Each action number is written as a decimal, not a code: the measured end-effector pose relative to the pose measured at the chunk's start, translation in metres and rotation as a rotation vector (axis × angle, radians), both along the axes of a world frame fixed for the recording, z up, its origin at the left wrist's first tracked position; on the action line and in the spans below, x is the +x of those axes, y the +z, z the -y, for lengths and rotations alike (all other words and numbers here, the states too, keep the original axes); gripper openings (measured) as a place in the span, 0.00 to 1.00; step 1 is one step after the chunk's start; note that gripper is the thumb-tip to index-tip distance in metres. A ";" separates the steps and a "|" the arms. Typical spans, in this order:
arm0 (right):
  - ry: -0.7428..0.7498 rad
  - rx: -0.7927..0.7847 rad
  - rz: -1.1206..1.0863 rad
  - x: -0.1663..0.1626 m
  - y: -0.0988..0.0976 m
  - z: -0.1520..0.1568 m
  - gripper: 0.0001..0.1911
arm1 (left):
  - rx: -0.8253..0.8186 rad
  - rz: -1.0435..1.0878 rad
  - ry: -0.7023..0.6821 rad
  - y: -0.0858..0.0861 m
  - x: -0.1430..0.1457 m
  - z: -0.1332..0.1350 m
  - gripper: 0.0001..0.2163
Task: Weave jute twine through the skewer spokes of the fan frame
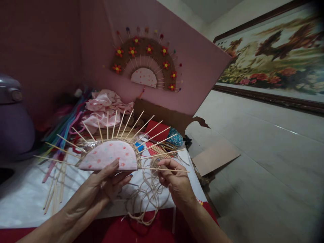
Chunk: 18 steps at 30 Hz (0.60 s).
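My left hand [107, 180] grips a half-round panel [108, 156] from below, its thumb on the front face. Pale cloth with small red dots covers the panel. Thin wooden sticks [128, 125] fan out from its curved edge, where jute twine [138, 155] is woven between them. My right hand [174, 179] is closed in a pinch at the lowest right stick [181, 170]. Its fingers appear to hold twine there, though the exact grip is partly hidden. Loose loops of twine [149, 202] hang and lie between the hands.
Behind, a pink board [194, 67] carries a similar fan with red flowers. Crumpled dotted cloth [106, 104], coloured pipe cleaners [68, 125], blue yarn [176, 136] and loose sticks [54, 192] lie on the table. A purple flask [15, 125] stands left; brown cardboard [162, 114] leans behind.
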State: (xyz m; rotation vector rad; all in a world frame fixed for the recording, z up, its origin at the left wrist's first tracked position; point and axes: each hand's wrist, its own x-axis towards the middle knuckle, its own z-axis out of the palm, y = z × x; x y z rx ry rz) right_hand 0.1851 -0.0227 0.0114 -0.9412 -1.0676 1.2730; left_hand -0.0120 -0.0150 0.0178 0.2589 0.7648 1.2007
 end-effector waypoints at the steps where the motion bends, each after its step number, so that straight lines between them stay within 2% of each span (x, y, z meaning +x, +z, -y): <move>1: -0.003 0.028 0.017 0.000 0.000 0.001 0.08 | -0.004 0.000 0.001 0.000 0.000 0.000 0.08; 5: -0.004 0.162 0.088 -0.001 -0.001 0.004 0.11 | -0.022 -0.006 0.002 -0.001 0.000 -0.001 0.08; 8: 0.003 0.213 0.138 -0.001 -0.001 0.006 0.09 | -0.031 -0.004 0.001 -0.001 0.000 -0.001 0.07; 18: -0.015 0.145 0.245 -0.001 0.000 0.007 0.09 | -0.004 -0.018 -0.015 -0.001 0.001 0.000 0.08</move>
